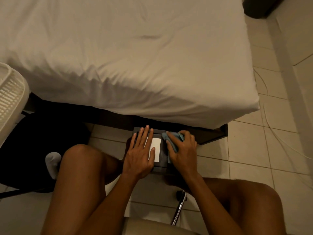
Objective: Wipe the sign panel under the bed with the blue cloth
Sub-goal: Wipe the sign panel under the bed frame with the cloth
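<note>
The floor [245, 150] is covered with pale square tiles. A dark sign panel [160, 167] with a white patch is laid flat on it, just at the edge of the bed [127, 56]. A thin white cord [264, 116] is spread over the tiles to the right.

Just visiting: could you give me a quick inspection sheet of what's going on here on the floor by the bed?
Surface: tiled floor, pale.
Job's things: dark sign panel with a white label, lying at the bed's edge; blue cloth bunched on its right side.
Clutter: grey sock beside the knee.
Hands: left hand flat on the panel; right hand gripping the cloth.
Cables: thin white cable across the tiles.
Surroundings: bed, white basket, chair base.
</note>
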The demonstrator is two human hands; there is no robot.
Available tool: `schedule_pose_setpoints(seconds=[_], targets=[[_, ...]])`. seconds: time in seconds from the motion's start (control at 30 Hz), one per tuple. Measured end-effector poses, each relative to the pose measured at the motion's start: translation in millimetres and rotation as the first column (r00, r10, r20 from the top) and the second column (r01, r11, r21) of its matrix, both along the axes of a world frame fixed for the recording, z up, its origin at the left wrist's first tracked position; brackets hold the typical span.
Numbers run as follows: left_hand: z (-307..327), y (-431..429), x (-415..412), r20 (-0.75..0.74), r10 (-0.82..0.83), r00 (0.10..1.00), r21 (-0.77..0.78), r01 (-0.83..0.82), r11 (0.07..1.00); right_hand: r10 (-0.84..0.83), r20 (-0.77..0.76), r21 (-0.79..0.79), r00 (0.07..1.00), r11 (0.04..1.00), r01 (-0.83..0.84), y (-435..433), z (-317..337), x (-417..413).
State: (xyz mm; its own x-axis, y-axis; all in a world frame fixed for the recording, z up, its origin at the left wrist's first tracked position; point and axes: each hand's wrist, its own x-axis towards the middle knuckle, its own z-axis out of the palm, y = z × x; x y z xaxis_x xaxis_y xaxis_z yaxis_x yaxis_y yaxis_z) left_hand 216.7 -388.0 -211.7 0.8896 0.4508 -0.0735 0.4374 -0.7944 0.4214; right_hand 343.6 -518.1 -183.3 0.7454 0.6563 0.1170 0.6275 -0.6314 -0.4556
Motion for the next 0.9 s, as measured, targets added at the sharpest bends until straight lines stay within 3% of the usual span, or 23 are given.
schedule_pose_setpoints(seconds=[0.1,0.37,0.6,0.9], targets=[[0,1,-2,0.003,0.001,1.000,-0.005,-0.001,1.000,-0.028,-0.029,0.000,0.999,1.000,0.028,1,-3,-2],[0,-1,-1,0.014,0.018,1.000,-0.008,-0.018,1.000,0.164,-0.048,-0.057,0.985,0.984,-0.167,-53,-2,-38],[0,1,1,0.011,0.011,1.000,-0.012,-0.010,1.000,0.014,-0.023,-0.008,1.000,1.000,-0.014,-14,4,-10],[-1,1,1,0.013,0.015,1.000,-0.023,-0.014,1.000,0.078,-0.101,-0.021,0.992,0.997,-0.081,-44,-3,-54]])
